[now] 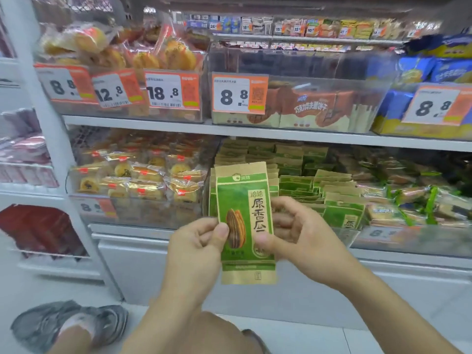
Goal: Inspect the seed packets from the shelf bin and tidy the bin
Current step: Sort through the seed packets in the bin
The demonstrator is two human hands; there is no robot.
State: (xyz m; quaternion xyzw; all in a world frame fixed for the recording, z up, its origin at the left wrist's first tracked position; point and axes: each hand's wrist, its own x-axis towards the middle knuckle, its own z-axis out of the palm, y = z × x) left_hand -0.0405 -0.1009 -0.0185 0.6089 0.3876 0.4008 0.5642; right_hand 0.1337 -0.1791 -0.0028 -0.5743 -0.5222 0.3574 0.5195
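Nearest the camera, at the bottom of the frame: a bare knee (204,330), with a grey shoe (69,325) in the lower left.

Just above, left of centre: the left hand (196,249), fingers curled, thumb pressed on the front of the seed packet (245,221) at its left edge, a pinch grip. In the centre: the packet itself, green and kraft-brown, held in the air in front of the shelf bin (306,192), apart from the stock. Right of centre: the right hand (296,231), thumb on the lower right of the front face, fingers curled behind the right edge, also a pinch.

Orientation of the packet: long axis close to vertical, top tilted slightly toward the left of the frame; top seal up, bottom seal down, printed face toward the camera. Back side not visible.

Further right, in the bin: more packets of the same kind, upright in rows at the back, several leaning or lying flat toward the front right, next to other green-wrapped snacks (408,198).

Possible trouble, as a judgement: both grips only on the edges, so a turn to check the back could let the smooth packet slip and fall to the floor. On return, a push into the loose front rows could knock over the leaning packets. Tight pinching could also crease the paper.
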